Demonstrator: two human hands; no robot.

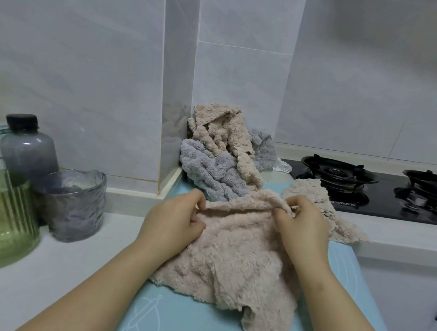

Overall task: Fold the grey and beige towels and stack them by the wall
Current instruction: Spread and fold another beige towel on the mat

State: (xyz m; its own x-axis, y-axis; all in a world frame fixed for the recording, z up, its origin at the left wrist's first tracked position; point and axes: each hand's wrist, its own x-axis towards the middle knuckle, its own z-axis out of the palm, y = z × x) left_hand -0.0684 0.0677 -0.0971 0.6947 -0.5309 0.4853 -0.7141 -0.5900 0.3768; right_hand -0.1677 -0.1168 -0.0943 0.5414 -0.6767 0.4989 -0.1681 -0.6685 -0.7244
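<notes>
Early days, I judge: nothing is folded or stacked yet. The left hand [180, 214] and right hand [304, 223] each pinch the far edge of a beige towel [237, 257] at the middle of the blue mat [188, 318]. A second beige towel [311, 195] lies crumpled at two o'clock. At twelve o'clock, by the wall, a third beige towel [220, 129] drapes over a grey towel [212, 170], perhaps two.

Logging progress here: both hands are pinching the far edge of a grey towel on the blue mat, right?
No. The head view shows the towel is beige, not grey. The left hand and right hand do pinch its far edge, on the blue mat.
</notes>
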